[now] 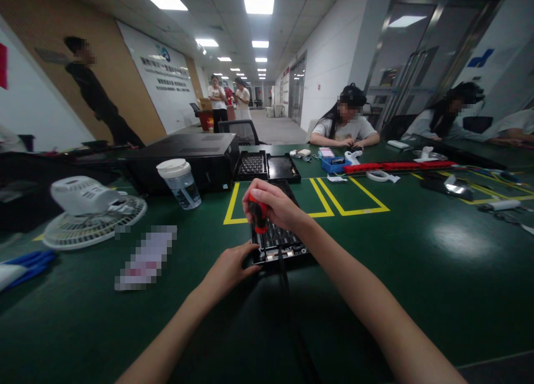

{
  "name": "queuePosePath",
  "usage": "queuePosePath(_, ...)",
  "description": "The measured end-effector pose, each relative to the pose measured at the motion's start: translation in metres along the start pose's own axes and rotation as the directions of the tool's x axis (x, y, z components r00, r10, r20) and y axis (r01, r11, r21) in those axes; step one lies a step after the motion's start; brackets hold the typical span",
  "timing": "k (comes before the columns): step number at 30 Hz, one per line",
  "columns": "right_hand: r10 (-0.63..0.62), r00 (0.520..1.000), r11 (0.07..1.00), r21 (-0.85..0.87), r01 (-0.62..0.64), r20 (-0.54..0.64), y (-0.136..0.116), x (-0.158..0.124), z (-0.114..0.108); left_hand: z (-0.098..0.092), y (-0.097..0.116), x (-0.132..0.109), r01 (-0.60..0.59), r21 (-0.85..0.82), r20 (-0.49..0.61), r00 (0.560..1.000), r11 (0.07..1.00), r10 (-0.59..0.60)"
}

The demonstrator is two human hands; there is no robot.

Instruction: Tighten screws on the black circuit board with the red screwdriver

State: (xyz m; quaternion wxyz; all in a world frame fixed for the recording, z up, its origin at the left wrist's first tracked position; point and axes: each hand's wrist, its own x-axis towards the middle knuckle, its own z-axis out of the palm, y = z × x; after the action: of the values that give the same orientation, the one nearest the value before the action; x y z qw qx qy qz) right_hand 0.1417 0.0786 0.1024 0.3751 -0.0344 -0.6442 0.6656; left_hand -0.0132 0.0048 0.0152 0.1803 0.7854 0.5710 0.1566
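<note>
My right hand [273, 205] is wrapped round the red and black handle of a screwdriver [259, 220], held nearly upright. The screwdriver points down at the near left corner of a black plastic case [277, 236], where metal parts line the near edge. Whether the tip touches a screw is too small to tell. My left hand [236, 264] grips that same corner, thumb at the near side and fingers at the left side. A black strap or cable [287, 295] runs from the case toward me. The right forearm and hand hide part of the case.
Beyond lie an open black case [283, 167], a black box [187, 156] and a lidded cup [180, 185]. At left are a white fan [92, 211] and a blurred-out phone-shaped item [147, 257]. A blue tray [336, 164] stands right, near a seated co-worker [346, 119].
</note>
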Motion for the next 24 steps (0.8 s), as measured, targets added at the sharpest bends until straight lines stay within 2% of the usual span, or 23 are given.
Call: queuePosePath(24, -0.028, 0.999, 1.000, 0.000, 0.028, -0.016, 0.0004, -0.0005, 0.0014, 0.0008, -0.0009, 0.0002, -0.004, 0.004, 0.003, 1.000, 1.000, 0.004)
